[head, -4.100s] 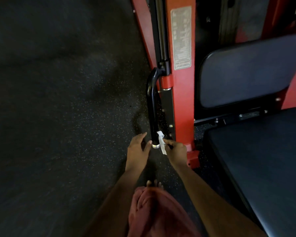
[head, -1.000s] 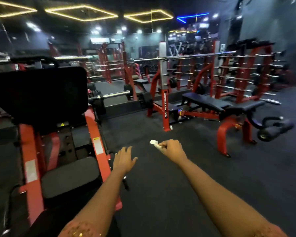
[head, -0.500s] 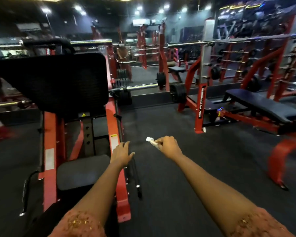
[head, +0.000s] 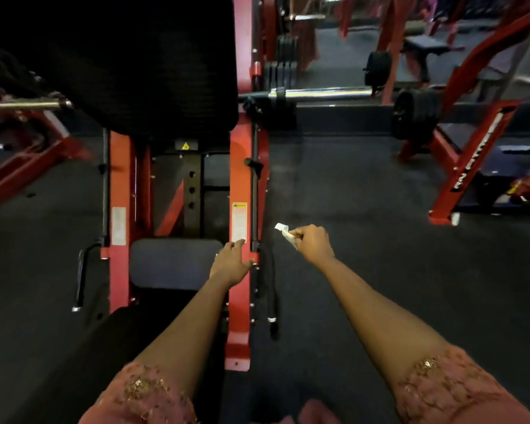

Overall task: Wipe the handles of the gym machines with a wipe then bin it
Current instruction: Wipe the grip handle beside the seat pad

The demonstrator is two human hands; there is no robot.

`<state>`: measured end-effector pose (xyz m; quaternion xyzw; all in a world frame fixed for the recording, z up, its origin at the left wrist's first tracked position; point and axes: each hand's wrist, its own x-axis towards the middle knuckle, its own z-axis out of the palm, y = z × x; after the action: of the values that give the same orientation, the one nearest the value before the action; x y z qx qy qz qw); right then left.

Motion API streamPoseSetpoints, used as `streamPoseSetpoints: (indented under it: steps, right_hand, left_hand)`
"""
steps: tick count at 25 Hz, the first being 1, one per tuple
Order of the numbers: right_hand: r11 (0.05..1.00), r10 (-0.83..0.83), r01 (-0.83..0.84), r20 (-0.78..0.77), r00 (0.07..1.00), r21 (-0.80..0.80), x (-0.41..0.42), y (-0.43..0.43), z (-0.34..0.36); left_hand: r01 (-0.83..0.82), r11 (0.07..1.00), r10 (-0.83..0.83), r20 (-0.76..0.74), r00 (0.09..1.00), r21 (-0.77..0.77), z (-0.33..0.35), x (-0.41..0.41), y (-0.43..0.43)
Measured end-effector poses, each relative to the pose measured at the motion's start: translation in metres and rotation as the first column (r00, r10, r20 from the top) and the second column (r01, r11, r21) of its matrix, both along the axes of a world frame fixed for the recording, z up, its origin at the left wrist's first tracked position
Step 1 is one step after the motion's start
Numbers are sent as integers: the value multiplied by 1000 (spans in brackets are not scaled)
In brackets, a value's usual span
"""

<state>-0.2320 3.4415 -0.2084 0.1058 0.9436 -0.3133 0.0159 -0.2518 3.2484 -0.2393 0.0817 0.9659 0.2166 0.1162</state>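
My right hand (head: 312, 243) pinches a small crumpled white wipe (head: 285, 232), held out over the dark floor just right of the red leg-press machine (head: 239, 191). The machine's right black handle (head: 270, 289) hangs below and left of the wipe, apart from it. With loosely spread fingers, my left hand (head: 231, 264) hovers over the machine's right red rail beside the seat pad (head: 172, 261). On the machine's far side the left black handle (head: 81, 276) shows.
The big black footplate (head: 135, 62) fills the top left. A loaded barbell (head: 322, 93) and weight plates (head: 410, 117) lie behind. A red bench frame (head: 468, 166) stands at the right. Dark rubber floor (head: 364, 240) stretches between the machines.
The view has tilted down and closer to the leg press. My left hand has reached forward over the red rail. The wipe stays pinched in my right hand.
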Motion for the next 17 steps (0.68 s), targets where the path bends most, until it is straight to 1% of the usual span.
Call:
streamPoseSetpoints:
  steps: [2, 6, 8, 10, 12, 13, 15, 17]
  right_hand:
    - [997, -43, 44, 27, 999, -56, -36, 1, -39]
    - [990, -93, 103, 107, 990, -93, -96, 6, -151]
    - [982, -125, 137, 100, 987, -130, -118, 11, -195]
    - [973, -166, 175, 72, 983, -151, -165, 15, -270]
    - [968, -180, 187, 59, 982, -169, -184, 17, -288]
    - [967, -174, 180, 48, 984, -179, -209, 18, -323]
    - [973, -133, 133, 12, 991, -190, -255, 22, -368]
    - [980, -11, 0, -55, 998, -198, -291, 18, -396]
  left_hand:
    - [-35, 998, 32, 61, 998, 52, -38, -32, 4]
    - [-138, 971, 94, 221, 971, 193, -150, -81, 19]
    - [-212, 943, 139, 275, 951, 257, -193, -99, 23]
    - [-305, 899, 198, 330, 923, 314, -270, -130, 30]
    - [-401, 833, 248, 390, 887, 382, -289, -146, 34]
    - [-439, 793, 261, 415, 872, 422, -323, -163, 42]
    - [-482, 728, 262, 452, 853, 487, -370, -200, 60]
    - [-542, 654, 290, 486, 824, 528, -400, -224, 77]
